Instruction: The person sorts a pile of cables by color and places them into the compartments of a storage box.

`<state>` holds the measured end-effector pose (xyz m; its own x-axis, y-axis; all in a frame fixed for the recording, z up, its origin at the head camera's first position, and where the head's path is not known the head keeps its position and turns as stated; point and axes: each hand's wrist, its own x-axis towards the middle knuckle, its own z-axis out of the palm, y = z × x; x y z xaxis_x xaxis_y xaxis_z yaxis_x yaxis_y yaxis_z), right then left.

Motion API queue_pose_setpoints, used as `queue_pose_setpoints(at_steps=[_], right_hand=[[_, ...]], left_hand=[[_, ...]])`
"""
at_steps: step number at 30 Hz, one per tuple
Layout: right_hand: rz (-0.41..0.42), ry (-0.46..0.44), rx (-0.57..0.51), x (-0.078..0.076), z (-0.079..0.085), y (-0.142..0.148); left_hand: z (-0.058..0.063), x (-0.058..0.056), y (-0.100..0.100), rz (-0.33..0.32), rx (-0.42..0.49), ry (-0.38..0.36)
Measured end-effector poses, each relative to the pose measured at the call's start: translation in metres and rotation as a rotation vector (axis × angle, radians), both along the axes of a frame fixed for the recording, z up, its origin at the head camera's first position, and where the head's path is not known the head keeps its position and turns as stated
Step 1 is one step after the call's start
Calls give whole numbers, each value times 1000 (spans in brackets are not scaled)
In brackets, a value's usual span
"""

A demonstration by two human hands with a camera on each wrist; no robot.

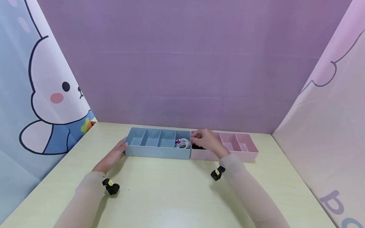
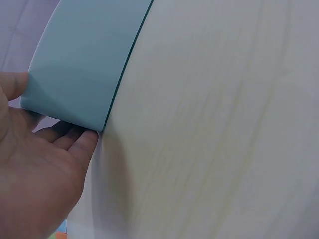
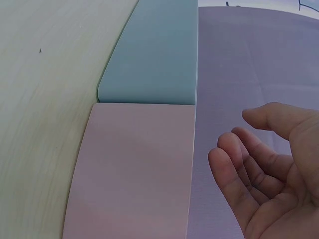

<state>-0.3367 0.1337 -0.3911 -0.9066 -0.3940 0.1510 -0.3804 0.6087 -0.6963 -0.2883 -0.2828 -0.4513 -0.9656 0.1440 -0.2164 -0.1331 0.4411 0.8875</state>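
Note:
A long blue divided box (image 1: 157, 152) stands on the table. My left hand (image 1: 112, 157) rests against its left end; in the left wrist view the fingers (image 2: 83, 147) touch the end wall, with the thumb by the edge. Coiled white cables (image 1: 182, 143) lie in its rightmost compartment. End to end with it stands a pink divided box (image 1: 242, 156). Over the pink box's left part is my right hand (image 1: 209, 140), its fingers loosely bent with nothing between them in the right wrist view. Black items (image 1: 196, 146), partly hidden by that hand, lie in the compartment below.
The boxes stand near the back edge of the pale wooden table (image 1: 171, 193). A purple cloth (image 1: 185, 69) hangs right behind them. Printed curtains flank the table at left (image 1: 57, 79) and right (image 1: 328, 126). Other compartments of both boxes show bare floors.

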Motion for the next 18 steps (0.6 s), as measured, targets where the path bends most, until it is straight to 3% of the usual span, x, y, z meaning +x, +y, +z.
queue_pose_setpoints(at_steps=[18], right_hand=[[-18, -2, -1, 9, -3, 20]], left_hand=[[3, -1, 6, 40, -12, -18]])
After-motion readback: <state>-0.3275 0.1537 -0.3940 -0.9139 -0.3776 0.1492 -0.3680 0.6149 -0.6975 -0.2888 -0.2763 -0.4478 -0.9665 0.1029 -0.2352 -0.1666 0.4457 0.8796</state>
